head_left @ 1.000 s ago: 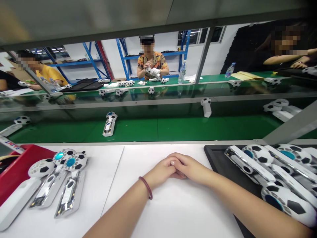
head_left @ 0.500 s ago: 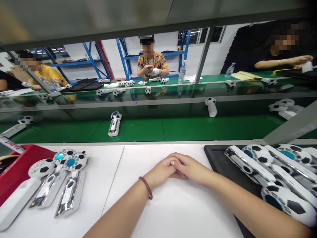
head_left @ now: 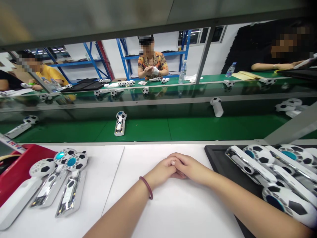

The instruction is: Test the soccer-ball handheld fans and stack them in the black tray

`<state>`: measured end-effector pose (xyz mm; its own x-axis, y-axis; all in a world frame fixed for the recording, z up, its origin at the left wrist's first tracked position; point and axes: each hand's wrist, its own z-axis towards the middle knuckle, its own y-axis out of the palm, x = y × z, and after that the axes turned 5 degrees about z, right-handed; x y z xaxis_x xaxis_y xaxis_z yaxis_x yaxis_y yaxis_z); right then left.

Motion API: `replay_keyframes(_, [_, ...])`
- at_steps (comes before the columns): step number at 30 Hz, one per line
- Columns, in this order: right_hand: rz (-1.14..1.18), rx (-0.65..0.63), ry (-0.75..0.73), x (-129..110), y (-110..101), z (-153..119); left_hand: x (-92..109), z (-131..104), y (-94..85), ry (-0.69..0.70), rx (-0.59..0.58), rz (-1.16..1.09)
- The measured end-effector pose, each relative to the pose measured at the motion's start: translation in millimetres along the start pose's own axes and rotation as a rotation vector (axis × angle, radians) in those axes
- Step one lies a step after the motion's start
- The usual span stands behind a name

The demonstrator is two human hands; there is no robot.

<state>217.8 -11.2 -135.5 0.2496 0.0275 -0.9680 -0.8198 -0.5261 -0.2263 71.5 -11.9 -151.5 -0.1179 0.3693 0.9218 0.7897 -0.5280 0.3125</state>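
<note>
worktop (head_left: 148, 219) — left hand (head_left: 162, 171) clasping right hand (head_left: 194, 167) | football-patterned devices (head_left: 70, 195) on both sides

A factory assembly line: a green conveyor belt (head_left: 148, 130) carries soccer-ball-patterned gadgets past a white worktop (head_left: 138, 215). Across it, at least 3 people sit working, with blue metal shelving (head_left: 155, 56) against the far wall.

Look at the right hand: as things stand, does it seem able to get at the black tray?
Probably yes: the black tray lies close by and nothing seems to block the way. The right hand is clasped with the left hand and would need freeing first.
</note>
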Motion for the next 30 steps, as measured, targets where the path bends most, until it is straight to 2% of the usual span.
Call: replay_keyframes(30, [-0.018, 0.005, -0.006, -1.1, 0.7, 0.0, -0.7, -0.5, -1.0, -0.005, 0.007, 0.0])
